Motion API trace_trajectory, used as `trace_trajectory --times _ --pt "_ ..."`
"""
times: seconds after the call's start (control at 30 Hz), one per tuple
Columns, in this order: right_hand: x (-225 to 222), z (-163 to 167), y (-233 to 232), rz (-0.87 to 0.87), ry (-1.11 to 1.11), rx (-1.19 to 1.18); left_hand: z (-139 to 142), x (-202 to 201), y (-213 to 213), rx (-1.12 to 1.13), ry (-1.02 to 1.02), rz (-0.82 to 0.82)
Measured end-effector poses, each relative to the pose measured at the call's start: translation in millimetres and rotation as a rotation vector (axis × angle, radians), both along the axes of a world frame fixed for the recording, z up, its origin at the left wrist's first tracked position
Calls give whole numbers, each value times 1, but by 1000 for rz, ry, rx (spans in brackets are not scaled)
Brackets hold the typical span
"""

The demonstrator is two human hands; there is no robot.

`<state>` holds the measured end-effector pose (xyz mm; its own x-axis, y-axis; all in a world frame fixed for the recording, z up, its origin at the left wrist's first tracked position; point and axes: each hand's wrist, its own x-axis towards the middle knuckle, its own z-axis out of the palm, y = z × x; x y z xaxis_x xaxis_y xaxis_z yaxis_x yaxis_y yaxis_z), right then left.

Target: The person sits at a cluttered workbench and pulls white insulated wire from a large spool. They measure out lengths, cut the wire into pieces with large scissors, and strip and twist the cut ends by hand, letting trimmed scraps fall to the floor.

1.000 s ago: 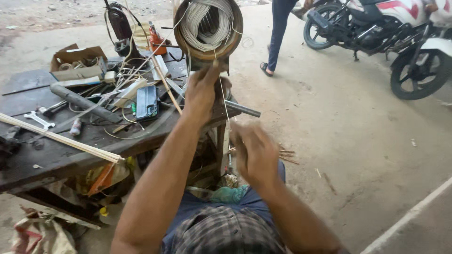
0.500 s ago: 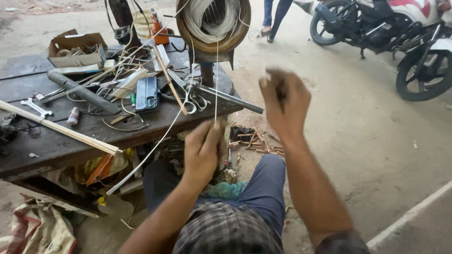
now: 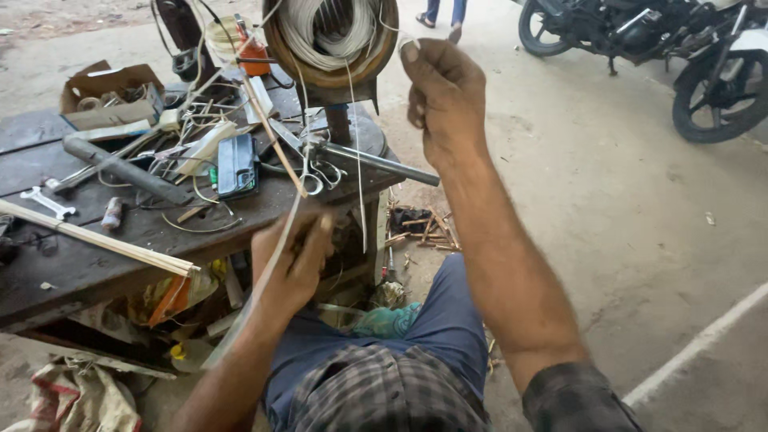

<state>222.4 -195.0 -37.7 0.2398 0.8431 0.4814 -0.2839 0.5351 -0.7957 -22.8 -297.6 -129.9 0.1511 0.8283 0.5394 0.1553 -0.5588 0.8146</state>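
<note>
A raised right hand (image 3: 442, 94) pinches a thin pale strand (image 3: 354, 160) between thumb and fingertips, just beside the round brown spool of coiled whitish wire (image 3: 332, 36) mounted at the edge of a dark, worn wooden workbench (image 3: 72, 264). Lower down, the left hand (image 3: 292, 260) is closed around a long flat pale strip (image 3: 272, 256) that slants from the bench top down past the person's knee. The strand hangs from the spool, falling in front of the bench edge between the two hands. On the bench lie a grey metal rod (image 3: 376, 162), a pair of steel scissors (image 3: 316, 172), a small dark rectangular case (image 3: 237, 164), a silver open-ended spanner (image 3: 46, 202) and a bundle of light wooden sticks (image 3: 96, 238). A parked black motorcycle (image 3: 664, 48) stands well apart on the concrete floor.
</note>
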Motion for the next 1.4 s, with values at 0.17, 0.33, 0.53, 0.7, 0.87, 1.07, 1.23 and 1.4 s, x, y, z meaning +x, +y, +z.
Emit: trace_trajectory --times 0.17,0.33,0.53,0.7,0.87,1.07,1.23,1.4 --pt "-2 -5 -31 273 116 -65 57 38 19 420 -20 40" --pt "-3 -15 -77 371 164 -35 101 63 71 122 -67 -1" --pt "-20 -42 -141 -88 -559 78 127 87 119 -241 -117 -196" --pt "-35 -47 -175 -55 -931 211 128 98 143 -192 -224 -183" --pt "-24 -50 -231 684 -798 188 113 110 160 107 -43 7" --pt "13 -24 -171 -437 -1035 568 101 112 140 195 118 123" --pt "29 12 -67 -656 -1056 435 90 93 68 240 43 62" --pt "7 32 -8 -887 -1446 614 76 85 -3 241 -76 1"
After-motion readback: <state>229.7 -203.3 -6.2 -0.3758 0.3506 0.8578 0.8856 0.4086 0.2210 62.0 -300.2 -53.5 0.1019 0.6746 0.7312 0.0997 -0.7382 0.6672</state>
